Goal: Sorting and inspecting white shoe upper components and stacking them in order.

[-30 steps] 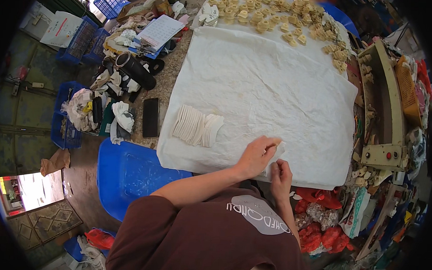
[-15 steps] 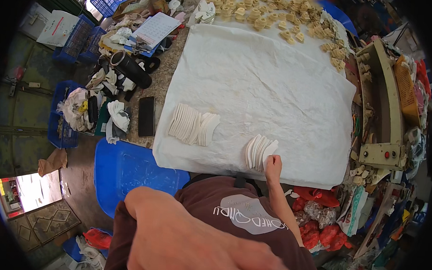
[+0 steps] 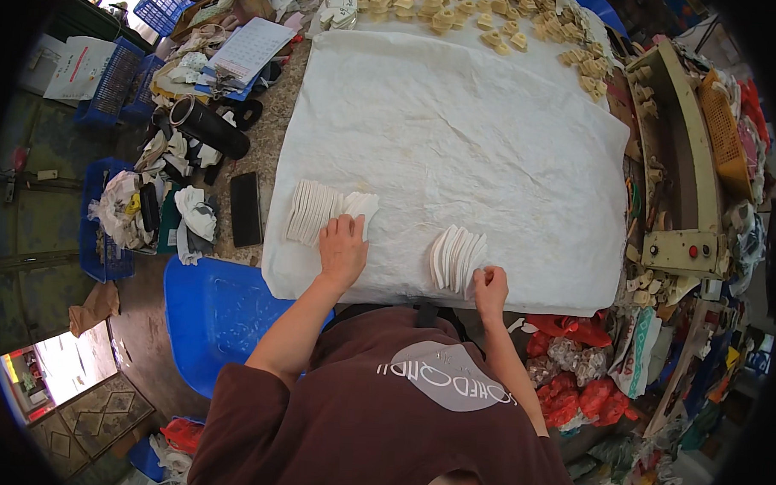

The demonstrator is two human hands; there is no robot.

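Two rows of thin, white, curved pieces, apparently cloth or pads, lie overlapped on a white sheet (image 3: 460, 134). My left hand (image 3: 343, 251) rests on the near right end of the left row (image 3: 314, 212), fingers extended over the pieces and slightly apart. Part of that row is hidden beneath the fingers. At the right end of the smaller row (image 3: 452, 258), my right hand (image 3: 491, 290) has its fingertips pinched on the outermost piece. That piece's lower edge is partly covered by the thumb and fingers.
Many beige moulded pieces (image 3: 443, 20) lie along the sheet's far side. A phone (image 3: 246, 209) and black bottle (image 3: 208, 127) are on the left. A blue tub (image 3: 219, 313) stands below the table's left edge. A green metal frame with buttons (image 3: 683, 251) borders the right.
My left hand has moved from close under the camera forward to the left row. My right hand stays at the smaller row's right end. The view has shifted slightly.
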